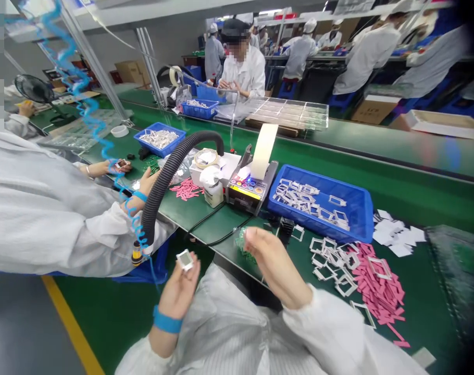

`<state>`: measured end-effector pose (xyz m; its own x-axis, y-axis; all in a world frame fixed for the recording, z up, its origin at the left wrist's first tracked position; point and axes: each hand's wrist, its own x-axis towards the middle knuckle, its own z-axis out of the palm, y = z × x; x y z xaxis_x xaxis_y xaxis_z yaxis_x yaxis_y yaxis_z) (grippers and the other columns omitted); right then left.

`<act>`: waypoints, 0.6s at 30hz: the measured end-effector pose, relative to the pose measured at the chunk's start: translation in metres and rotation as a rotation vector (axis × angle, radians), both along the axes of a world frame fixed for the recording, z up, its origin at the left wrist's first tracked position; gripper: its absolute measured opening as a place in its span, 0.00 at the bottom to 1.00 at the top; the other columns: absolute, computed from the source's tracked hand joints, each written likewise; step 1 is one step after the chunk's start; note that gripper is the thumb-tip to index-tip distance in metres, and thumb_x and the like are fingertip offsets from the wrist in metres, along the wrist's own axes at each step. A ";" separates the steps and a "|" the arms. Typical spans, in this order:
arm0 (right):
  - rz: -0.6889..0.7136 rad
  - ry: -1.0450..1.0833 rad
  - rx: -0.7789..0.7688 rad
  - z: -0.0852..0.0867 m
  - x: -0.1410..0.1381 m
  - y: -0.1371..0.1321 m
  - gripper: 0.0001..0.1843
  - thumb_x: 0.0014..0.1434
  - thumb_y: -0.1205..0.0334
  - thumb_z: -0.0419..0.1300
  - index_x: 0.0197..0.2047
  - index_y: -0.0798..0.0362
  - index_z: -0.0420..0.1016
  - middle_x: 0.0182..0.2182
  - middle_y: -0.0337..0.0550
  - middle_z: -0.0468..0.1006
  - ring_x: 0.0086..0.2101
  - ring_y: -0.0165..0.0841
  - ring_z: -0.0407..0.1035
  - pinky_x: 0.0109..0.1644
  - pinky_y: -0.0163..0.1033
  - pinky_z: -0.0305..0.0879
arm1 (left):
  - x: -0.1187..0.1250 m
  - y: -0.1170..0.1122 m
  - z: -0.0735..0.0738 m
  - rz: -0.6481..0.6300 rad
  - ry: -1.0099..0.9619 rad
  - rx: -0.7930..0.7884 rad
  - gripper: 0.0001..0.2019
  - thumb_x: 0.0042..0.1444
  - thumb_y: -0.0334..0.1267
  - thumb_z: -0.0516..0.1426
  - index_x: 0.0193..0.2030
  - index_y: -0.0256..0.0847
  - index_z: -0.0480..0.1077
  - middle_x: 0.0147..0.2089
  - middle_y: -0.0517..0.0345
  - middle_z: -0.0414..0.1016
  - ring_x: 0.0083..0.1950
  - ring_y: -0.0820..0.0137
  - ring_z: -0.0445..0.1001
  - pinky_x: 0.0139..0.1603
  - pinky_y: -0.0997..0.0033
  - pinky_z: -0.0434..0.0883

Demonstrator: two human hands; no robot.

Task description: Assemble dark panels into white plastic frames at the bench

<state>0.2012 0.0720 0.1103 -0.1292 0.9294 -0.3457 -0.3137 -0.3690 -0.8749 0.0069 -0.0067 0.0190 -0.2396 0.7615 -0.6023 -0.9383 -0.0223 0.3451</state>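
Observation:
My left hand [179, 289] is raised off the table edge, fingers pinched on a small white square frame [185, 259]; a blue wrist strap circles that wrist. My right hand [274, 265] hovers over the green table, fingers curled round a small green, clear piece [242, 244] that I cannot make out well. White frames [333, 260] and pink strips [379, 289] lie loose on the table just right of my right hand.
A blue bin [362, 208] of white frames stands behind the loose parts, beside a label dispenser [252, 187] and a black hose [170, 172]. A co-worker in white sits at my left, hands at the table. More workers sit across the green conveyor [397, 151].

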 end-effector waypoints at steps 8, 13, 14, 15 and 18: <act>0.158 -0.684 0.768 0.024 0.023 -0.050 0.07 0.55 0.63 0.58 0.26 0.51 0.70 0.58 0.45 0.61 0.57 0.44 0.56 0.55 0.53 0.55 | 0.102 0.014 0.082 -0.409 -0.045 0.300 0.11 0.49 0.36 0.63 0.41 0.40 0.76 0.40 0.55 0.81 0.43 0.70 0.77 0.53 0.69 0.69; -0.007 -0.896 0.887 0.028 0.027 -0.042 0.07 0.55 0.65 0.56 0.26 0.51 0.68 0.56 0.47 0.64 0.55 0.46 0.57 0.53 0.56 0.56 | 0.112 0.014 0.088 -0.446 -0.016 0.324 0.14 0.47 0.37 0.64 0.42 0.42 0.75 0.43 0.56 0.81 0.46 0.71 0.76 0.53 0.71 0.68; -0.029 -0.923 0.895 0.028 0.028 -0.041 0.07 0.55 0.65 0.56 0.26 0.51 0.69 0.55 0.48 0.65 0.54 0.46 0.58 0.52 0.56 0.55 | 0.112 0.014 0.088 -0.448 -0.011 0.323 0.14 0.47 0.37 0.64 0.42 0.42 0.75 0.43 0.56 0.81 0.46 0.72 0.76 0.52 0.72 0.68; -0.045 -0.943 0.900 0.029 0.029 -0.040 0.07 0.56 0.65 0.56 0.26 0.51 0.69 0.54 0.48 0.65 0.53 0.46 0.59 0.52 0.56 0.55 | 0.113 0.014 0.089 -0.447 -0.008 0.323 0.14 0.47 0.37 0.64 0.42 0.42 0.76 0.42 0.56 0.81 0.45 0.72 0.76 0.51 0.73 0.69; -0.069 -0.968 0.904 0.029 0.032 -0.038 0.07 0.56 0.64 0.56 0.26 0.51 0.70 0.53 0.48 0.67 0.52 0.45 0.61 0.52 0.56 0.54 | 0.114 0.014 0.092 -0.446 -0.005 0.316 0.13 0.46 0.35 0.65 0.41 0.42 0.76 0.41 0.57 0.81 0.43 0.73 0.77 0.49 0.75 0.70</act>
<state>0.2330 0.0338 0.1391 -0.1263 0.8742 0.4689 0.5773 0.4492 -0.6819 0.1205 0.0077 0.1105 0.1500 0.9327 -0.3281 -0.8820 0.2762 0.3819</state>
